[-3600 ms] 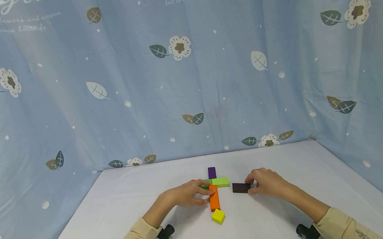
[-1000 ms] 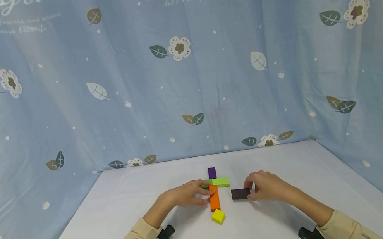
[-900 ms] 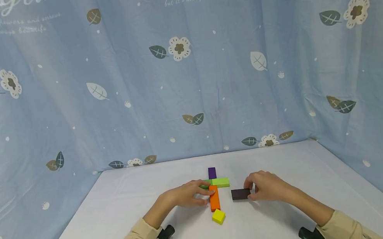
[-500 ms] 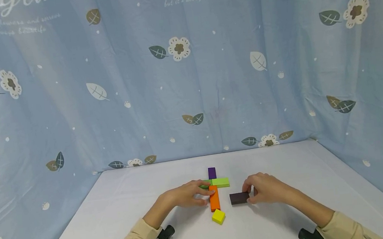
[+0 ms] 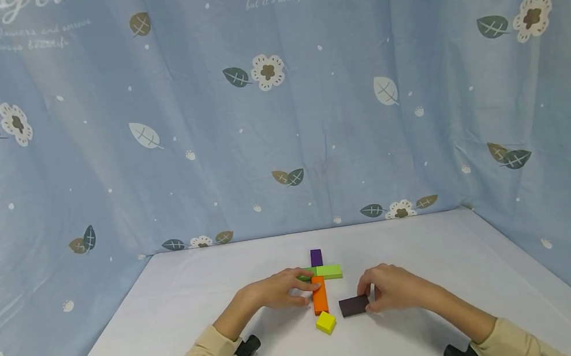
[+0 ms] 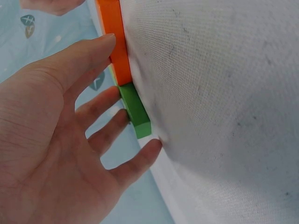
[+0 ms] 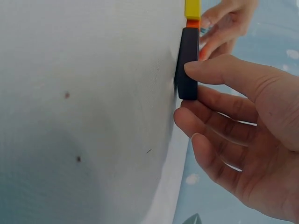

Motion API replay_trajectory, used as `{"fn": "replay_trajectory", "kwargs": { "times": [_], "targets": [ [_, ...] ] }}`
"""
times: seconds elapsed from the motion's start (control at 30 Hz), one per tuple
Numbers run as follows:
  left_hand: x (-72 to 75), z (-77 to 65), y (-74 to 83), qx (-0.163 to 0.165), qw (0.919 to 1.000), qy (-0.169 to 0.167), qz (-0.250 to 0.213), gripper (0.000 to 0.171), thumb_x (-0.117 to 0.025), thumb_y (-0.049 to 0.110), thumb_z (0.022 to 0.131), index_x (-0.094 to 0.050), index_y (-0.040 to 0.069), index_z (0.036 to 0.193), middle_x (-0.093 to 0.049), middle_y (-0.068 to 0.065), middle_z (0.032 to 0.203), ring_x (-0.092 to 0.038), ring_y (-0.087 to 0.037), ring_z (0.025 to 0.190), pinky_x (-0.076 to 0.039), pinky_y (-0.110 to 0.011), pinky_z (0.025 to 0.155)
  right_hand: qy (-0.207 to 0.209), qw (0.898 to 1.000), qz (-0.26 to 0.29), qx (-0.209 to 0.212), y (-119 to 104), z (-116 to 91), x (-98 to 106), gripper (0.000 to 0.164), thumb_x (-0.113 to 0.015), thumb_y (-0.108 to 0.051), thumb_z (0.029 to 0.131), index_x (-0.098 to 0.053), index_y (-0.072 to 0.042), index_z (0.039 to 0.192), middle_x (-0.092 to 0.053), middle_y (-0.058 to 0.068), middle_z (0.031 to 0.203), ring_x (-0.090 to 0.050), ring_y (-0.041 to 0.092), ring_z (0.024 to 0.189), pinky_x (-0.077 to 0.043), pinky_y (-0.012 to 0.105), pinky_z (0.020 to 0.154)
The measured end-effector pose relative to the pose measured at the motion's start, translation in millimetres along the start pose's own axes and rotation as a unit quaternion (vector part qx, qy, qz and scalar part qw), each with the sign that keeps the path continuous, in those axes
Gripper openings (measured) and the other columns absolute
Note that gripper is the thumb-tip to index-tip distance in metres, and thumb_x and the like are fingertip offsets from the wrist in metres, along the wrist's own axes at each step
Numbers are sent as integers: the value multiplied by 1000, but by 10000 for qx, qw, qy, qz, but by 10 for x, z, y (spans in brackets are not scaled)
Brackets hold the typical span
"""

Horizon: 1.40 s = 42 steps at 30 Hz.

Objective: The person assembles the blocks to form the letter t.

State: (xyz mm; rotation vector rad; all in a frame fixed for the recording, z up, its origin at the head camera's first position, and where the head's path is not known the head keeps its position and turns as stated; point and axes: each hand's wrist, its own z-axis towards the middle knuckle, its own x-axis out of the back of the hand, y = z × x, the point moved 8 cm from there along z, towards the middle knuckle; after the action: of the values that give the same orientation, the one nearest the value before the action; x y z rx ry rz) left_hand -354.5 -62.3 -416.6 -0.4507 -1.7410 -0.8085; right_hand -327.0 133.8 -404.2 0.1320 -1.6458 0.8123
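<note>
In the head view my right hand (image 5: 396, 288) pinches the right end of a black rectangular block (image 5: 352, 306) between thumb and fingers. The block's left end points toward a yellow block (image 5: 325, 323), with a small gap between them. My left hand (image 5: 279, 290) rests against an orange block (image 5: 320, 302) and a green block (image 5: 308, 277), its fingers fairly straight. In the left wrist view its thumb lies over the orange block (image 6: 114, 51) and other fingertips touch the green block (image 6: 135, 112). The yellow block sits turned at the orange block's near end.
A light green block (image 5: 329, 272) lies to the right of the green one, and a purple block (image 5: 316, 258) stands behind them. White cloth covers the table (image 5: 212, 278). A blue patterned curtain (image 5: 279, 115) encloses its back and sides.
My right hand has brought the black block toward me and slightly left, closer to the yellow block. My left hand and the other blocks have stayed in place.
</note>
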Motion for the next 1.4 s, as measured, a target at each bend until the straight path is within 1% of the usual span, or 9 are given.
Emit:
{"fn": "replay_trajectory", "kwargs": {
  "times": [0.57,0.87,1.1,1.27,1.4],
  "targets": [
    [2,1,-9,-30,10000,14,-4,44,-61,35,97,-54,33,140,-40,3,155,-37,-23,144,-34,-48,117,-284,9991,277,133,-72,-11,-66,23,-82,-23,78,-73,-18,99,-69,-9,91,-54,4,66,-48,19,61],
    [-5,-2,-16,1,10000,27,32,44,-61,36,96,-54,35,140,-39,4,156,-36,-24,144,-34,-49,116,-301,9987,337,223,-103,-10,-93,23,-82,-23,78,-73,-18,99,-70,-9,91,-55,3,66,-49,18,61],
    [-7,4,-22,-6,10000,23,2,44,-61,36,96,-53,35,140,-39,4,156,-35,-23,144,-33,-49,117,-329,9987,343,191,-124,-14,-100,23,-82,-23,78,-73,-18,98,-70,-10,91,-55,3,67,-49,18,62],
    [-5,-9,-9,-53,10000,8,17,45,-62,36,96,-53,35,141,-40,3,155,-36,-24,144,-35,-49,116,-338,9985,389,196,-139,-16,-100,24,-83,-23,77,-73,-18,98,-70,-11,90,-55,5,68,-48,18,63],
    [-9,-9,-12,-8,10000,-19,10,46,-62,36,96,-52,36,141,-39,4,155,-35,-23,144,-35,-49,116,-341,9984,407,219,-150,-17,-99,23,-82,-23,78,-73,-18,98,-70,-10,91,-56,6,68,-49,18,62]
  ]
}}
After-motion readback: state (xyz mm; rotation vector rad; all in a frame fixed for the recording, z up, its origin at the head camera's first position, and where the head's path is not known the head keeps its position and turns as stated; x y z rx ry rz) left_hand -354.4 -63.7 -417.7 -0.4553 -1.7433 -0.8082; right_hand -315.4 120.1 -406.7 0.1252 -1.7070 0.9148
